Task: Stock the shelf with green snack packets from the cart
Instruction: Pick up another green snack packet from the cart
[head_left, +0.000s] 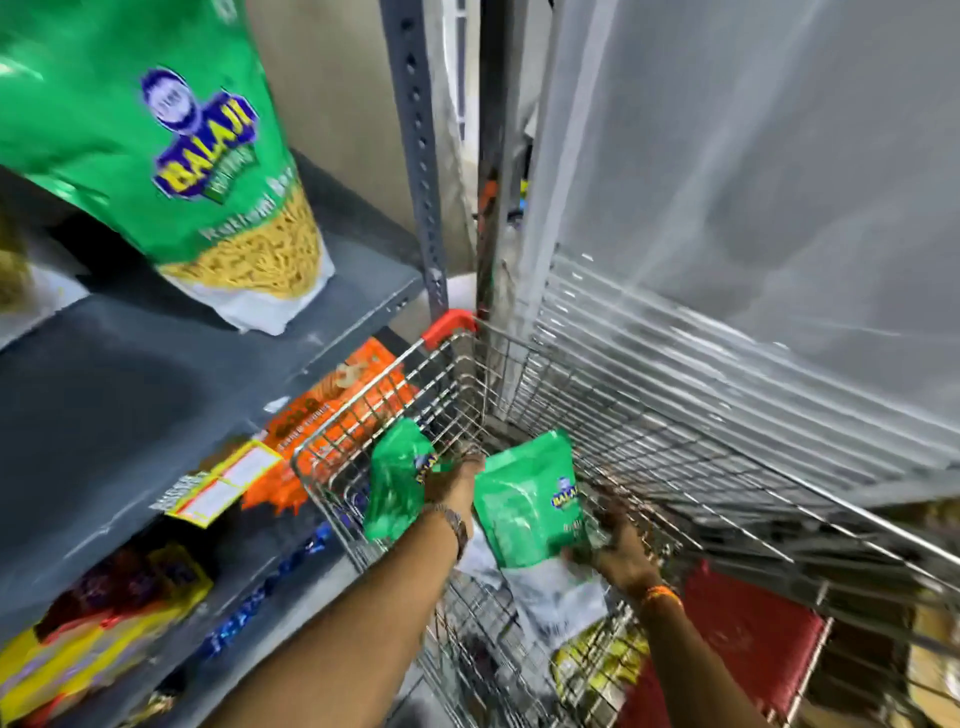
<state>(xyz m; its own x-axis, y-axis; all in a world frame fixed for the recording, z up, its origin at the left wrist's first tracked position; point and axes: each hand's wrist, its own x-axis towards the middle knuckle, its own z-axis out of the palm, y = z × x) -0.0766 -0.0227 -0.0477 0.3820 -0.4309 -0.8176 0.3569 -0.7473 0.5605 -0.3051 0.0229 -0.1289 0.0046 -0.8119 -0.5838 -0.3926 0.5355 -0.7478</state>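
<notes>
- Green snack packets, three counted: one large packet (171, 156) stood upright at the back of the grey shelf (130, 374), near its right post, clear window end down and long axis vertical; two smaller ones were held inside the cart (675, 447).
- Left packet (397, 483): at the cart's left wall, long axis roughly vertical, leaning slightly; which end was up could not be told through the blur.
- Right packet (524, 504): near the cart's middle, printed face toward the camera, long axis tilted, green end toward the far wall, pale end toward the near rim.
- Left hand (452, 483): one; its grip was closed on the left packet, with a watch at the wrist.
- Right hand (618, 551): one; its grip was closed on the lower right edge of the right packet, with an orange band at the wrist.
- Orange packet (337, 415): one, lying on the lower shelf just beside the cart's left wall.
- Open room: the grey shelf lay bare from the large packet forward to its front edge; the cart's far corner, under the red corner guard (449, 322), touched or nearly touched the shelf post.
</notes>
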